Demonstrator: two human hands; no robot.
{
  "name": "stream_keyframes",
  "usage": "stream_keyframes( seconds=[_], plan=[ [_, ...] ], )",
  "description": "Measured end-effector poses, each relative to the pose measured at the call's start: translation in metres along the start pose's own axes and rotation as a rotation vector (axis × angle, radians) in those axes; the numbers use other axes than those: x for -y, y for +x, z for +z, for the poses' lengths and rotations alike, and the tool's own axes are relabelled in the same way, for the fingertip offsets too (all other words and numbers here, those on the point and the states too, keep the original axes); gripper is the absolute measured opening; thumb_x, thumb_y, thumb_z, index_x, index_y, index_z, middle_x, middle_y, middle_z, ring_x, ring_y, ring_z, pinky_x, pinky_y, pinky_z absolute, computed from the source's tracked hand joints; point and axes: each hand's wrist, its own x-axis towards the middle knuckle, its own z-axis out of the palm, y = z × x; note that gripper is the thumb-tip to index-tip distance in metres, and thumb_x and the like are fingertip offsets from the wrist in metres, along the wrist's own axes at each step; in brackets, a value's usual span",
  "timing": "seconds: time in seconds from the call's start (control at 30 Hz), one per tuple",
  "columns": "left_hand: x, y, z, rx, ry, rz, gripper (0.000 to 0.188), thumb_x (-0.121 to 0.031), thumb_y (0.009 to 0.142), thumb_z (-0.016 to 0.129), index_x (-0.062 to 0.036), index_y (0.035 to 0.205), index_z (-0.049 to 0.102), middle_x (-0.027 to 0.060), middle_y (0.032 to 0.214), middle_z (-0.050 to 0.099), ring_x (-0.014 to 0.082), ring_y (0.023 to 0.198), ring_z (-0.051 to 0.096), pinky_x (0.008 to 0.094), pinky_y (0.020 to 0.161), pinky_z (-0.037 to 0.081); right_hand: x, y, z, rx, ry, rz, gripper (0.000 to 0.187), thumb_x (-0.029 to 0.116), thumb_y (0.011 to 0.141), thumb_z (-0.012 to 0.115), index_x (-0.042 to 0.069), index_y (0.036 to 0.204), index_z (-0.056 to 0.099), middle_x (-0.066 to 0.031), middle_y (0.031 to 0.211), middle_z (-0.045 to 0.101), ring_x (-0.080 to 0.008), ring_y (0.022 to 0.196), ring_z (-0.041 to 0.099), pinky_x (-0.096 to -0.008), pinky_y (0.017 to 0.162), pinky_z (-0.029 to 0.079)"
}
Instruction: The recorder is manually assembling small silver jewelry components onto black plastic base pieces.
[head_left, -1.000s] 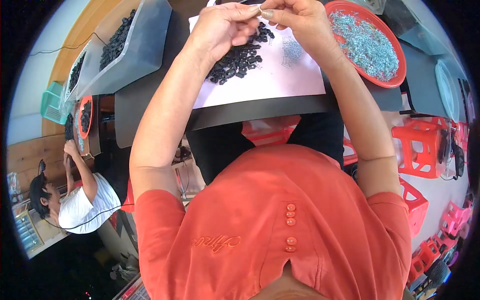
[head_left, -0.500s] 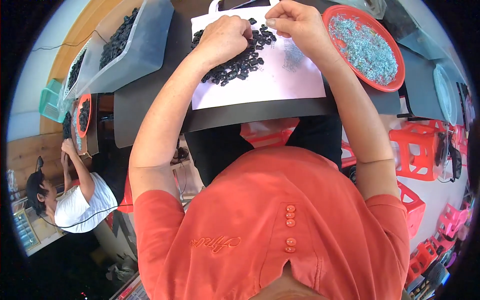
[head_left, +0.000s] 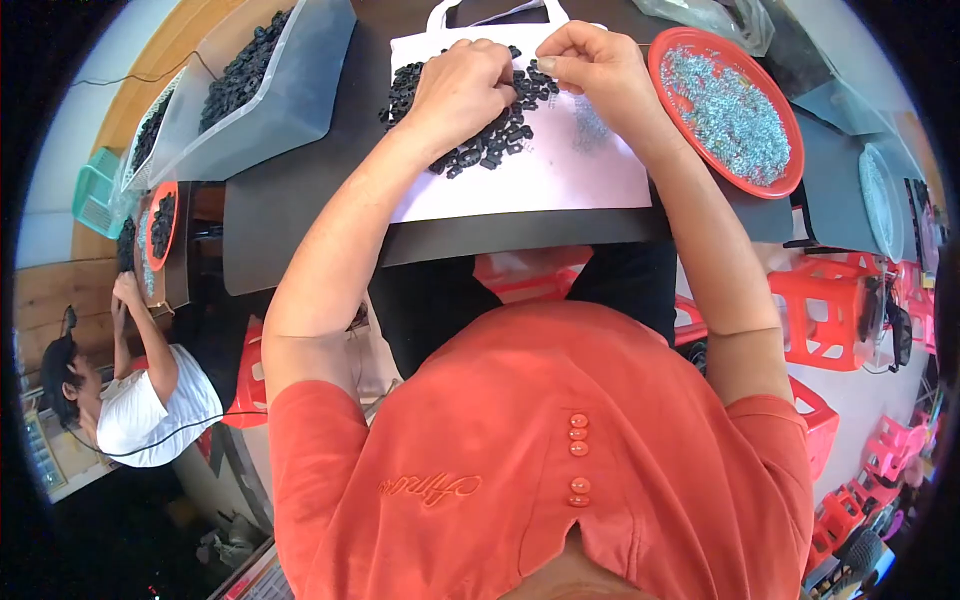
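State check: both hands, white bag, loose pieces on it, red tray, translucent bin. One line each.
Left hand: fingers curled down at the black pieces; grip hidden.
Right hand: thumb and forefinger close together above the bag; can't tell if holding anything.
White bag: spread flat, handles at far end.
Black pieces: loose, piled.
Silvery pieces: loose, small patch.
Red tray: uncovered, full of silvery pieces.
Translucent bin: open-topped, holding black pieces.

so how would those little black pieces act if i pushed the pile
The black pieces would probably scatter rather than move together, since they lie loose. They seem apt to slide more than roll, looking mostly blocky. Each is likely light, being small compared with the left hand.
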Motion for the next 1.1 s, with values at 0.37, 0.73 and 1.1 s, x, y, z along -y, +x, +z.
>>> stream_keyframes(
  seconds=[0.37,0.73,1.1],
  plan=[
    [-0.010,-0.002,-0.005,-0.207,-1.026,-0.318,0.019,-0.002,0.079,0.072,0.0005,0.097,0.067,0.0030,0.075,0.065,0.0086,0.067,0.059,0.0215,0.061,0.048,0.023,-0.006,0.004,-0.090,0.318,0.025,0.014,0.011,0.083,0.066,-0.001,0.091,0.066,-0.0012,0.074,0.061,-0.0055,0.063,0.054,-0.0195,0.056,0.043],
    [-0.015,-0.004,-0.006,-0.086,-1.248,-0.459,0.011,-0.001,0.082,0.068,0.0031,0.092,0.065,0.0076,0.072,0.064,0.0088,0.053,0.056,0.0193,0.039,0.038,0.019,-0.008,0.011,-0.076,0.147,-0.060,0.013,0.010,0.083,0.066,-0.001,0.091,0.067,-0.0024,0.070,0.061,-0.0058,0.062,0.054,-0.0231,0.055,0.044],
    [0.014,-0.003,-0.013,-0.128,-1.478,-0.451,0.015,-0.006,0.088,0.063,0.0044,0.098,0.061,0.0084,0.075,0.064,0.0106,0.056,0.057,0.0214,0.045,0.040,0.020,-0.007,0.015,-0.008,-0.089,-0.246,0.030,0.008,0.087,0.066,0.004,0.116,0.064,-0.0021,0.088,0.063,-0.0091,0.084,0.058,-0.0235,0.074,0.047]
  ],
)
